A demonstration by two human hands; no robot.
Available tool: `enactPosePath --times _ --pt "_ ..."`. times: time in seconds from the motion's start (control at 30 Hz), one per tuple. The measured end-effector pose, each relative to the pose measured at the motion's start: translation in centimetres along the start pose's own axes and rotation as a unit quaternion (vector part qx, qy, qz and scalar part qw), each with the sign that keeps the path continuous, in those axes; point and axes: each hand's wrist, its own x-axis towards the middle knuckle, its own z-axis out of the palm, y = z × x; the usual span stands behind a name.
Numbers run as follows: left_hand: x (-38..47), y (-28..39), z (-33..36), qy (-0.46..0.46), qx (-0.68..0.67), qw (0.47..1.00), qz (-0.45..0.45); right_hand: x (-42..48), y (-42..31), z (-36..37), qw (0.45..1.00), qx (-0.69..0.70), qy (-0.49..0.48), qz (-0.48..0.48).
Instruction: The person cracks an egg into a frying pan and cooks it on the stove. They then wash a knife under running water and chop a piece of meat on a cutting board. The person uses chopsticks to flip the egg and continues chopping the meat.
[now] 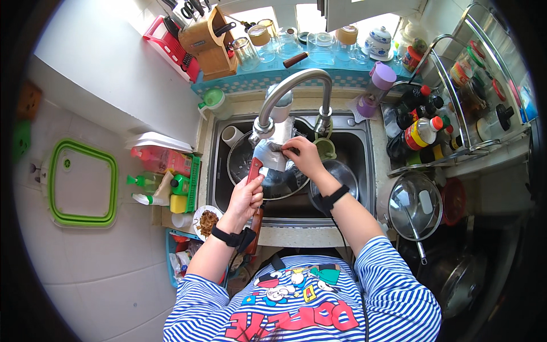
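My left hand (247, 197) is closed on the red handle of a kitchen knife (266, 154) held above the sink, its broad blade under the tap. The fingertips of my right hand (301, 154) pinch a small dark grey thing, perhaps a scouring pad (275, 147), against the blade. The curved steel faucet (295, 81) arches over both hands. Below lies a round wok or pan (243, 164) with a wooden handle that reaches over the sink's front edge. A metal bowl (342, 175) rests in the sink under my right forearm, partly hidden.
A white cup (232, 136) and a green strainer (325, 147) are in the sink (290, 222). Left stand a plate of brown scraps (207, 220) and a green rack (193, 184) with bottles. Right are sauce bottles (421, 132) and a lidded pot (412, 205). Glasses line the sill behind.
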Motion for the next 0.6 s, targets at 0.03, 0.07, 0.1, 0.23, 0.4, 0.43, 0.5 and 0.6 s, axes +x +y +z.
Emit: enactPosePath --times 0.03,0.07,0.1,0.23,0.4,0.43,0.5,0.6 --pt "-0.5 0.1 -0.1 0.011 0.002 1.000 -0.008 0.8 0.4 0.3 0.999 -0.033 0.015 -0.008" --pt "-1.0 0.2 -0.3 0.000 -0.002 1.000 -0.012 1.7 1.0 0.3 0.998 -0.058 0.027 -0.028" --pt "-1.5 0.3 -0.4 -0.016 -0.007 1.000 -0.019 2.4 1.6 0.0 0.995 -0.091 0.036 -0.024" --pt "-2.9 0.6 -0.7 0.032 0.019 0.999 -0.026 2.0 3.8 -3.0 0.973 -0.156 0.162 0.045" --pt "-4.1 1.2 -1.5 0.052 -0.015 0.996 -0.068 -1.7 5.4 -12.1 0.915 -0.252 0.288 0.130" --pt "-4.4 1.2 -1.6 0.045 -0.023 0.996 -0.072 -1.8 5.9 -13.9 0.892 -0.303 0.289 0.167" --pt "-4.8 1.2 -1.7 0.041 -0.045 0.995 -0.081 -1.4 6.8 -16.6 0.826 -0.410 0.311 0.228" --pt "-5.4 1.2 -1.6 0.058 -0.010 0.996 -0.071 -0.3 7.1 -17.3 0.790 -0.485 0.300 0.225"
